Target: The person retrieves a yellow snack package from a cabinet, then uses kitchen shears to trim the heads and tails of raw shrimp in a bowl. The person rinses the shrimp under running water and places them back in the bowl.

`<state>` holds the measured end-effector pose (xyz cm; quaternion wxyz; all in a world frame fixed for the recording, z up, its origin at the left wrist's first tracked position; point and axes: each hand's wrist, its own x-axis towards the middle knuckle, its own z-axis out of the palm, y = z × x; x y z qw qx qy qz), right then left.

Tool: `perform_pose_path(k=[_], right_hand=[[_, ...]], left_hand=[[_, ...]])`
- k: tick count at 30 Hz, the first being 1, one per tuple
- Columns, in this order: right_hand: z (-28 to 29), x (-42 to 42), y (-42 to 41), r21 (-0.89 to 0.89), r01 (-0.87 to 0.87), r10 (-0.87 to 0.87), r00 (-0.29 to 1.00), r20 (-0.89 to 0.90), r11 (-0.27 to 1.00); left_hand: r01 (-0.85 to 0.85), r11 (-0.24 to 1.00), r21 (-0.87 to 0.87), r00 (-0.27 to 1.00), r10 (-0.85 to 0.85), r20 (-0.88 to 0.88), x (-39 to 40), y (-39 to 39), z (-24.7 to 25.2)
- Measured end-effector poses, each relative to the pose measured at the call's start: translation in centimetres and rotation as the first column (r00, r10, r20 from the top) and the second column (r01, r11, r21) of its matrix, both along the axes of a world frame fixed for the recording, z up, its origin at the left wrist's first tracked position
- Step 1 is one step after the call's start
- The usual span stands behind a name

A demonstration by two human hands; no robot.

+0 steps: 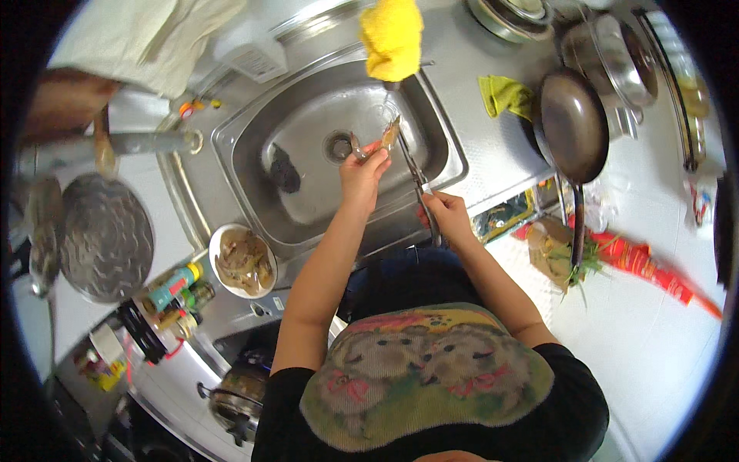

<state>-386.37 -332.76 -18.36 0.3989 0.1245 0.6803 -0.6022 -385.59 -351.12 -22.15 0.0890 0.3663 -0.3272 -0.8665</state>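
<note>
Over the steel sink (323, 216), my left hand (364, 176) pinches a raw shrimp (391, 133). Its head end points up and away from me, and a greyish tail-like part (355, 148) sticks out on the left of my fingers. My right hand (449, 218) grips a pair of metal scissors (414, 167) by the handles. The blades reach up beside the shrimp's right side; whether they touch it I cannot tell. Water runs from a tap spout (391, 86) just beyond the shrimp. Left of the sink, a white bowl (215, 251) holds more raw shrimp (245, 260).
A yellow cloth (392, 40) covers the tap. Dark mesh-like material (284, 168) lies left of the drain (338, 147). At right are a green cloth (502, 95) and a frying pan (573, 124). A lidded pot (236, 398) stands at lower left, near several bottles (173, 289).
</note>
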Motion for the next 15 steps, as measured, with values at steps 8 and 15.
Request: perform_pose_path(k=[8,15], right_hand=[[2.0,6.1,6.2,-0.052,0.415,-0.412,0.909,0.061,0.908],[3.8,10.4,11.0,-0.128,0.532,-0.522,0.846,0.105,0.837]], left_hand=[[0.31,0.859,0.408,0.949,-0.254,-0.189,0.0,6.1,-1.1],[0.454,0.794,0.404,0.891,-0.404,-0.207,1.1,12.3,0.5]])
